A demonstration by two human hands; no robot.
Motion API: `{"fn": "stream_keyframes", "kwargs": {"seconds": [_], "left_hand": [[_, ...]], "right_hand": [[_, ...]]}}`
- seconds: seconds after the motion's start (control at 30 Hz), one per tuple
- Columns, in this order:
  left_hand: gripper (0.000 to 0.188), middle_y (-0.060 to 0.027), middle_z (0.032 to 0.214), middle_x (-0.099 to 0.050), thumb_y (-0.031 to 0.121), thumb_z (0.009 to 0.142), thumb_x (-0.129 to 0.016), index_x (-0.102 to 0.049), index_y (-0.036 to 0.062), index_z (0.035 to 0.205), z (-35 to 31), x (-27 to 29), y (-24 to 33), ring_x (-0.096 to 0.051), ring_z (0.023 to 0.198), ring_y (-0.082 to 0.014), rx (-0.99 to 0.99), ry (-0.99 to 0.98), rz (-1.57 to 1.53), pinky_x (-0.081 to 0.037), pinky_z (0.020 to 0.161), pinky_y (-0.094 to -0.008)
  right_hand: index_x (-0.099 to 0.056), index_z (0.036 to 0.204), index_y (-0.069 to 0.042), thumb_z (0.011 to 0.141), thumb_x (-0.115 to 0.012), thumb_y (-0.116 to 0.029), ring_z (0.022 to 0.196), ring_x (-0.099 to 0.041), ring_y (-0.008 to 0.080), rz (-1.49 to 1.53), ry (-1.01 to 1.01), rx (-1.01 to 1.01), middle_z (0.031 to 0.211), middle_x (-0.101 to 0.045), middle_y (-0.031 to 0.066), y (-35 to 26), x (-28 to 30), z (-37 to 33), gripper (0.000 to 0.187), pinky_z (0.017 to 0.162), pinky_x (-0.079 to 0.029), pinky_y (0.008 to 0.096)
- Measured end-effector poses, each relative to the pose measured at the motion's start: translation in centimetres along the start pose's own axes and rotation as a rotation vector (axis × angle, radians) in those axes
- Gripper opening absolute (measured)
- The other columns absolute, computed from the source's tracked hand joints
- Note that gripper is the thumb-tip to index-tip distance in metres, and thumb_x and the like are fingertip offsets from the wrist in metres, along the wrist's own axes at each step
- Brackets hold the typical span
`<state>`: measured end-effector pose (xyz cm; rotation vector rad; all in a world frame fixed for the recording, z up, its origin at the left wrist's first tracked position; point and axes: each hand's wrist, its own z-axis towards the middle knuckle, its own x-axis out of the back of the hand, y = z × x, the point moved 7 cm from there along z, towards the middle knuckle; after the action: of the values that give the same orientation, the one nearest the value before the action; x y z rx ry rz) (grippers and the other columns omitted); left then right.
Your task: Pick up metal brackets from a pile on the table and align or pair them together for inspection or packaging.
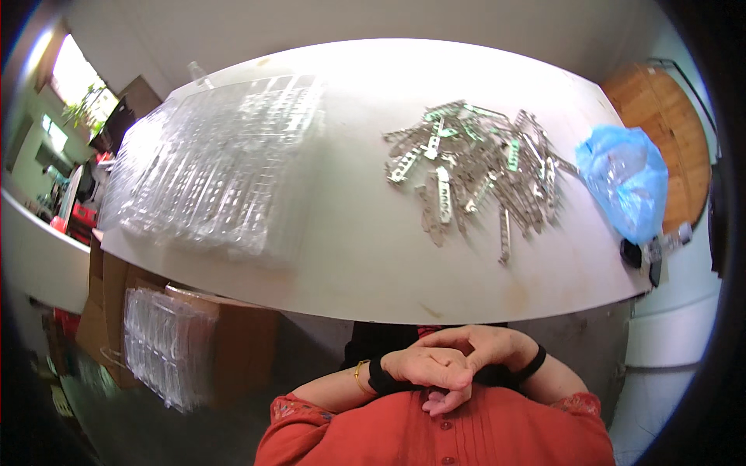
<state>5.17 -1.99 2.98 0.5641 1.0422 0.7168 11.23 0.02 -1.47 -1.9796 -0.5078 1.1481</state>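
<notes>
Both hands are folded together in front of my red shirt, below the near edge of the white table [350,256]. My left hand [426,368] lies on the near side, its fingers curled in and no object showing in them. Behind it my right hand [497,346] clasps it, part of its fingers hidden. Neither hand touches the table. Beyond them, right of the middle, slim slotted metal strips [444,194] lie in a loose heap, some catching a greenish shine. On the left of the table are stacked clear plastic trays [225,163] with rows of moulded pockets.
A blue plastic bag [624,182] sits at the table's right edge, beside a small clear bottle [670,241] and a black object. Below left, a cardboard box [245,342] stands with more clear trays [167,349] against it. A round wooden top [660,140] is at the far right.
</notes>
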Motion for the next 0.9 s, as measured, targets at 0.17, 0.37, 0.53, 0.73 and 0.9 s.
{"fn": "stream_keyframes", "kwargs": {"seconds": [0.17, 0.37, 0.53, 0.73, 0.9], "left_hand": [[0.065, -0.0050, 0.056, -0.058, 0.038, 0.108, -0.035, -0.063, 0.0041, 0.060, 0.1, -0.3, 0.1, -0.053, 0.051, -0.0198, -0.020, -0.026, -0.023, -0.041, 0.052, -0.0334], [0.062, -0.0048, 0.058, -0.058, 0.036, 0.109, -0.033, -0.060, 0.0055, 0.061, 0.3, -0.1, 0.1, -0.054, 0.052, -0.0225, -0.040, -0.053, -0.002, -0.041, 0.054, -0.0352], [0.061, -0.0047, 0.061, -0.058, 0.037, 0.109, -0.034, -0.061, 0.0048, 0.065, 0.4, -0.2, 0.2, -0.054, 0.054, -0.0223, -0.086, -0.107, -0.018, -0.041, 0.055, -0.0347], [0.060, -0.0029, 0.063, -0.056, 0.039, 0.110, -0.035, -0.060, 0.0046, 0.067, 0.1, 0.1, 0.1, -0.052, 0.057, -0.0193, -0.107, -0.083, -0.067, -0.040, 0.055, -0.0320], [0.056, -0.0028, 0.064, -0.056, 0.035, 0.110, -0.035, -0.059, 0.0039, 0.071, 0.2, 0.0, 0.1, -0.051, 0.057, -0.0202, -0.119, -0.102, -0.062, -0.039, 0.056, -0.0334]], "right_hand": [[-0.040, 0.151, 0.003, 0.076, -0.087, -0.047, 0.132, -0.050, 0.0216, 0.057, -0.017, 0.048, 0.144, -0.053, 0.0129, 0.1, -0.1, 0.1, 0.102, 0.114, -0.038, 0.0380], [-0.039, 0.150, 0.004, 0.073, -0.087, -0.055, 0.131, -0.050, 0.0217, 0.022, -0.027, 0.016, 0.142, -0.053, 0.0132, -0.4, -0.5, -0.3, 0.108, 0.113, -0.038, 0.0379], [-0.040, 0.150, 0.002, 0.072, -0.087, -0.053, 0.135, -0.047, 0.0232, 0.061, -0.039, 0.056, 0.145, -0.051, 0.0135, 1.1, -0.1, 0.3, 0.107, 0.115, -0.036, 0.0398], [-0.035, 0.150, 0.005, 0.077, -0.085, -0.053, 0.134, -0.046, 0.0230, 0.103, -0.091, 0.109, 0.144, -0.049, 0.0145, 1.2, -0.2, 0.6, 0.106, 0.115, -0.035, 0.0381], [-0.034, 0.150, 0.004, 0.076, -0.086, -0.052, 0.134, -0.046, 0.0234, 0.141, -0.121, 0.124, 0.143, -0.049, 0.0144, 1.0, -0.5, 0.5, 0.106, 0.116, -0.034, 0.0385]]}}
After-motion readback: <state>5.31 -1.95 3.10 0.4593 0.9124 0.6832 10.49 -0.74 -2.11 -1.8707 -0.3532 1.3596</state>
